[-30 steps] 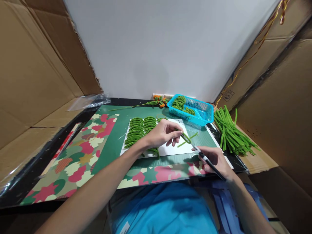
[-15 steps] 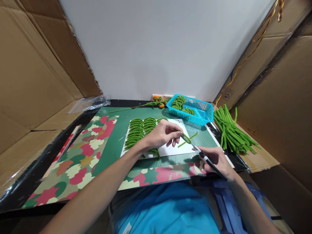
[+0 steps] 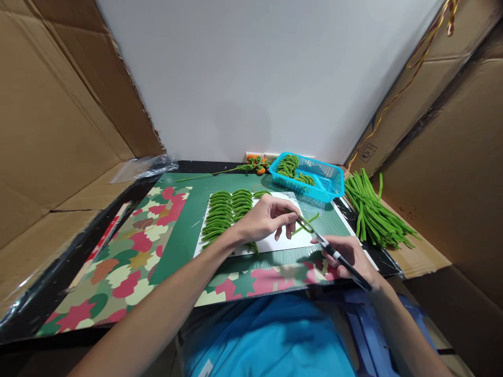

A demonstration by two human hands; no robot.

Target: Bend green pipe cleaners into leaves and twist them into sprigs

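Note:
My left hand (image 3: 273,215) pinches a green chenille stem (image 3: 307,226) between thumb and fingers above the white sheet (image 3: 275,245). In my right hand (image 3: 348,254) is a slim black-and-white tool (image 3: 336,255) with a thin metal tip; its exact kind is unclear. The tip meets the stem, which lies along it. Just beyond, another straight green piece rests on the sheet. Left of my left hand, curved green chenille pieces (image 3: 218,212) lie in neat columns, partly hidden by my wrist.
A blue basket (image 3: 328,197) with curved green pieces stands at the back right. Beside it lies a bundle of green chenille stems (image 3: 373,212) on cardboard. Orange flowers (image 3: 260,166) on a green stalk lie at the back. Cardboard walls (image 3: 451,157) flank the table.
Both hands have shifted slightly right. The tool's metal tip now reaches further along the stem, and the stem's loop looks narrower.

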